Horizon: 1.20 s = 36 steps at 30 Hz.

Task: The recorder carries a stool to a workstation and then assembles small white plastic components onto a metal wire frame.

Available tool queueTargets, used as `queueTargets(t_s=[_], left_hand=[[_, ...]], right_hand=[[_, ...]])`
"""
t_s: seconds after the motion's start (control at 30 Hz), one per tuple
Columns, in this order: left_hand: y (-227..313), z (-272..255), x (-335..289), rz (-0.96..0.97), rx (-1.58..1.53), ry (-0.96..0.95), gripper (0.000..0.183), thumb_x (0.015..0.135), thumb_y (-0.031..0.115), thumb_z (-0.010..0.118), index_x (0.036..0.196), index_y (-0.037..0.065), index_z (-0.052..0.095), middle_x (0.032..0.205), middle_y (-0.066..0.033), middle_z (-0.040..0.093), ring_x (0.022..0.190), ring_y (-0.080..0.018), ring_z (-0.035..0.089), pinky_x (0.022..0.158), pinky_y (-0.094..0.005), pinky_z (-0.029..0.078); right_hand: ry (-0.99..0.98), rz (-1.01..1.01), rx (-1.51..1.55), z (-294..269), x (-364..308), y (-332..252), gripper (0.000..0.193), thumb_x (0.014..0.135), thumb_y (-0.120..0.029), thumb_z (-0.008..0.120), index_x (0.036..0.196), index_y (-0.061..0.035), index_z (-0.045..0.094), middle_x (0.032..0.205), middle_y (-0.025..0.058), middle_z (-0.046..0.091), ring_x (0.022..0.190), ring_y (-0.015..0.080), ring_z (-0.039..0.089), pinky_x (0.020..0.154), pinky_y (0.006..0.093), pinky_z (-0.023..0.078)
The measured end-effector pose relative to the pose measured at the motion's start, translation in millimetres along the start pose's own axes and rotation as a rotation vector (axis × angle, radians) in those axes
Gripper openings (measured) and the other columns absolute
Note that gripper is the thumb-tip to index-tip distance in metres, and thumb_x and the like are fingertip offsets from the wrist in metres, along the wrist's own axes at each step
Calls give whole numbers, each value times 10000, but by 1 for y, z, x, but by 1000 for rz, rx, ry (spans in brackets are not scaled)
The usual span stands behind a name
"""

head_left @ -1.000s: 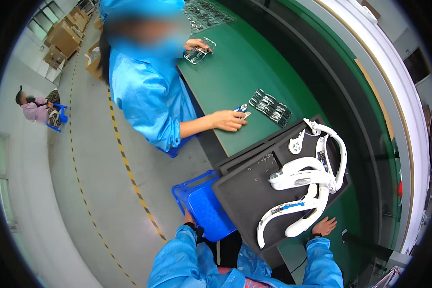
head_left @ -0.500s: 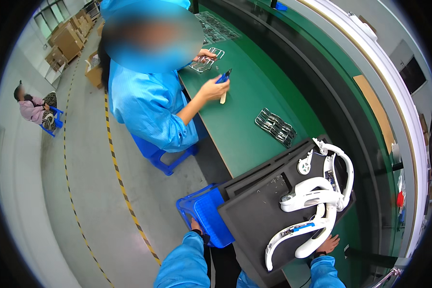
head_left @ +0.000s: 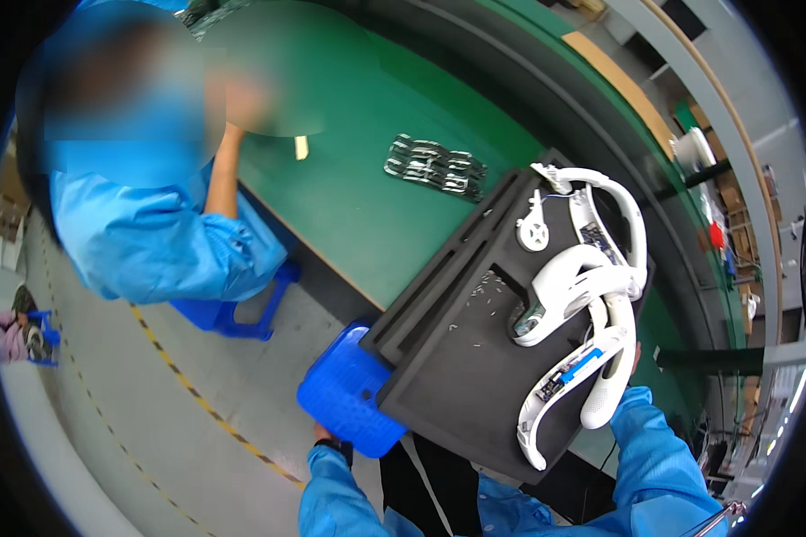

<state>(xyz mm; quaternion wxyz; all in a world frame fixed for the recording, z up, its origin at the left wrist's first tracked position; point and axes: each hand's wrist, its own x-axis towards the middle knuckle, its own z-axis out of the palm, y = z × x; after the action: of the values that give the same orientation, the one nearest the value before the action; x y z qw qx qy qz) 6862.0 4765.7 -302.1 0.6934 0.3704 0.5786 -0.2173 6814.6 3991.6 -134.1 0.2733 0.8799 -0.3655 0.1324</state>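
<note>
My left hand (head_left: 325, 436) is at the near edge of a blue plastic stool (head_left: 345, 385), gripping its rim, with the fingertips partly hidden by it. Only a sliver of my right hand (head_left: 637, 360) shows, past the right side of the black foam tray (head_left: 448, 385); its fingers are hidden behind white parts. On that tray lie curved white plastic housings (head_left: 571, 282), one piece (head_left: 569, 376) with an exposed circuit board and a blue strip. A small white round part (head_left: 534, 234) and scattered tiny light bits (head_left: 488, 288) lie there too.
A co-worker in a blue smock (head_left: 152, 233) sits at the green bench (head_left: 349, 215) on the left. A stack of metal-framed black parts (head_left: 436, 167) lies on the bench. More black trays sit beneath the top one. Yellow-black tape (head_left: 188, 385) marks the floor.
My view has swung, shifting the co-worker left and the tray round. My right hand, earlier spread flat on the bench, is now mostly hidden behind the white parts. My left hand remains at the stool.
</note>
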Motion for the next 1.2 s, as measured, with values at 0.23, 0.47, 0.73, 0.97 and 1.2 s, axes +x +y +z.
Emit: queueTargets(t_s=[0.23,0.47,0.73,0.97,1.2], left_hand=[[-12,13,17,-36,106,-44,464,975,359,340,1163,6,576,1130,-150,632,984,-288,629,882,-401,508],[2,6,25,-13,189,-37,465,976,358,341,1149,1,584,1115,-150,638,972,-292,632,869,-403,512],[21,41,37,89,236,-50,467,977,356,342,1134,-5,592,1099,-151,644,959,-297,635,855,-405,516],[13,59,52,151,296,-71,469,979,355,343,1121,-10,600,1084,-152,650,947,-302,639,842,-407,520],[-18,54,79,163,328,-67,472,980,354,344,1107,-16,608,1069,-153,656,935,-307,642,829,-409,524]], right_hand=[[-1,-210,-57,-37,-10,-20,592,858,-347,554,1363,-72,414,1335,217,451,1173,394,473,979,434,423],[-100,170,115,-54,-6,-34,546,940,-380,446,1388,-75,373,1396,208,386,1270,386,381,1022,466,351],[-347,334,199,-150,16,-108,519,961,-352,410,1398,-77,352,1448,190,325,1338,367,294,1071,492,260],[-321,352,237,-164,16,-105,531,955,-353,407,1394,-60,347,1455,200,300,1345,377,274,1073,519,245],[-327,351,225,-153,11,-109,538,939,-346,443,1388,-65,352,1444,209,312,1330,391,288,1065,523,255]])
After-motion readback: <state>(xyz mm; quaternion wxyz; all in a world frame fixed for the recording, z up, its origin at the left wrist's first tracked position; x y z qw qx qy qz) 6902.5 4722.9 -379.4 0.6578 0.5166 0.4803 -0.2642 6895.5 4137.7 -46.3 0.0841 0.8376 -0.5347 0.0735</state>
